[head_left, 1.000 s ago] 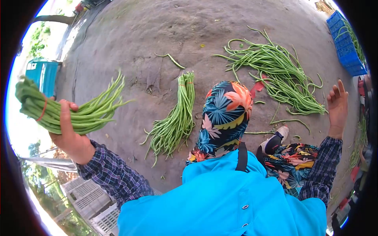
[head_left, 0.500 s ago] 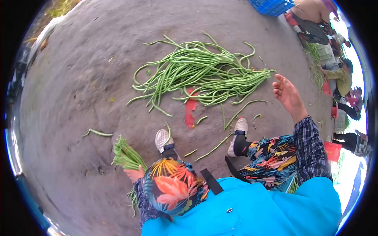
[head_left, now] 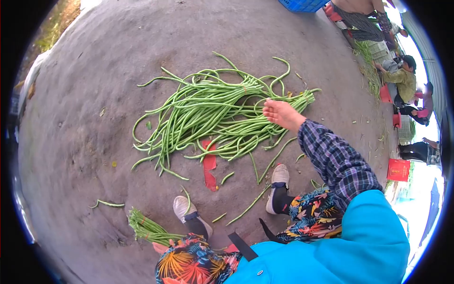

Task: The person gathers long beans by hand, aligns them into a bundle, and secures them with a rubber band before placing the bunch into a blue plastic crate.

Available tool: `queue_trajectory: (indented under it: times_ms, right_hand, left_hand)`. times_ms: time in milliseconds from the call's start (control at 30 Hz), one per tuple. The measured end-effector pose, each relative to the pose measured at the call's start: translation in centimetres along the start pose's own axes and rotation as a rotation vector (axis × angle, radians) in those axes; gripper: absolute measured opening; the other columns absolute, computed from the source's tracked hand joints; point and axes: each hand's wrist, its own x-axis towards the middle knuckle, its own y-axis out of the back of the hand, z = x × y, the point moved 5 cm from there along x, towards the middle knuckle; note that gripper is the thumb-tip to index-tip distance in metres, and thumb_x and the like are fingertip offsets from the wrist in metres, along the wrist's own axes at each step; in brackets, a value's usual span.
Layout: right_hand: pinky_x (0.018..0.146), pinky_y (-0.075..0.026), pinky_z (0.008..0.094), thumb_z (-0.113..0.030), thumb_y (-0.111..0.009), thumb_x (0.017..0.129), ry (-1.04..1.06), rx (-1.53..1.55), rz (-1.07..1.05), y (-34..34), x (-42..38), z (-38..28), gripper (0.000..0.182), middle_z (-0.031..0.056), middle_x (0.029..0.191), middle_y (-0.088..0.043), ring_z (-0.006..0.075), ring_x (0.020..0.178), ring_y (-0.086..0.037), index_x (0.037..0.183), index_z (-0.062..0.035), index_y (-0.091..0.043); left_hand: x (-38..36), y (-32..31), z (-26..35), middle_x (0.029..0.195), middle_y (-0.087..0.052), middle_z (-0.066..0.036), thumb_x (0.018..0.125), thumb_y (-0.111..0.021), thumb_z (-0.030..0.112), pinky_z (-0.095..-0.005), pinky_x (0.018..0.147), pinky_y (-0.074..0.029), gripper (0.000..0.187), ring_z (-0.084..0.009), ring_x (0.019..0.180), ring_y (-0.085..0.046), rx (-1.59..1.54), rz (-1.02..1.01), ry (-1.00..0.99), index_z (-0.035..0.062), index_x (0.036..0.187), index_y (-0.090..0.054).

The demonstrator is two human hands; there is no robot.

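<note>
A large heap of green long beans point(head_left: 203, 106) lies on the ground in front of my feet, with a band around one bundle near its stem end. Over the heap's right side is my right hand point(head_left: 283, 116), its fingers loosely bent with nothing visible in them. At lower left, my left hand point(head_left: 160, 248) grips a smaller bundle of long beans point(head_left: 146, 226), tied with a reddish band. My knee covers most of that hand.
A red strip point(head_left: 209, 165) lies partly under the heap. Loose beans point(head_left: 248, 205) are scattered around my shoes point(head_left: 280, 176). A blue crate point(head_left: 303, 4) stands at the top. Several people sit along the right, near a red box point(head_left: 398, 169).
My right hand has moved left from beyond the heap's right end to over the beans. The view has shifted, and my left hand still holds its bundle.
</note>
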Motion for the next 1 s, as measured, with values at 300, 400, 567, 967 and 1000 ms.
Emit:
queue_trajectory:
  times_ms: [300, 400, 567, 967, 1000]
  right_hand:
    - [0.074, -0.049, 0.0352, -0.041, -0.068, 0.080, 0.074, 0.205, 0.375, -4.3, 20.5, 3.9, 0.038, 0.0054, 0.093, -0.064, 0.0205, 0.082, -0.061, 0.100, -0.0103, -0.058]
    - [0.068, -0.052, 0.0377, -0.022, -0.068, 0.079, 0.274, 0.334, 0.407, -5.0, 20.0, 2.6, 0.027, 0.0071, 0.090, -0.065, 0.0217, 0.075, -0.063, 0.098, -0.0054, -0.058]
    - [0.072, -0.048, 0.0315, -0.016, -0.073, 0.074, 0.458, 0.238, 0.125, -9.4, 6.8, -5.3, 0.026, 0.0052, 0.090, -0.064, 0.0161, 0.080, -0.060, 0.094, -0.0038, -0.062]
    - [0.095, -0.043, 0.0366, -0.022, -0.063, 0.086, 1.202, 0.030, -0.564, -11.9, -32.6, -22.0, 0.043, 0.0110, 0.118, -0.055, 0.0221, 0.108, -0.054, 0.122, -0.0028, -0.048]
    - [0.094, -0.043, 0.0337, -0.019, -0.063, 0.086, 1.200, -0.085, -0.510, -11.5, -33.7, -22.7, 0.041, 0.0104, 0.117, -0.055, 0.0214, 0.107, -0.055, 0.120, -0.0023, -0.048]
  left_hand:
    - [-0.4, 0.1, -2.0, 0.131, -0.038, -0.024, 0.077, -0.067, 0.042, -0.0475, 0.098, -0.035, 0.075, -0.0384, 0.120, -0.039, -0.037, 0.145, -0.155, -0.0005, 0.131, -0.037]
    - [0.2, -0.4, -3.7, 0.130, -0.039, -0.023, 0.079, -0.064, 0.043, -0.0472, 0.098, -0.035, 0.068, -0.0382, 0.119, -0.039, -0.043, 0.255, -0.166, -0.0004, 0.126, -0.044]
    - [0.9, 6.0, 1.8, 0.131, -0.039, -0.021, 0.082, -0.063, 0.035, -0.0463, 0.098, -0.036, 0.054, -0.0361, 0.117, -0.043, -0.232, 0.564, -0.159, 0.0020, 0.123, -0.048]
    - [-2.2, 41.2, 26.4, 0.136, -0.041, -0.014, 0.094, -0.049, 0.022, -0.0367, 0.101, -0.033, 0.047, -0.0241, 0.125, -0.041, -1.542, 0.419, -0.660, -0.0003, 0.134, -0.035]
    - [-4.0, 44.7, 27.8, 0.135, -0.043, -0.014, 0.095, -0.049, 0.024, -0.0350, 0.100, -0.035, 0.048, -0.0240, 0.123, -0.043, -1.614, 0.409, -0.728, -0.0005, 0.134, -0.035]
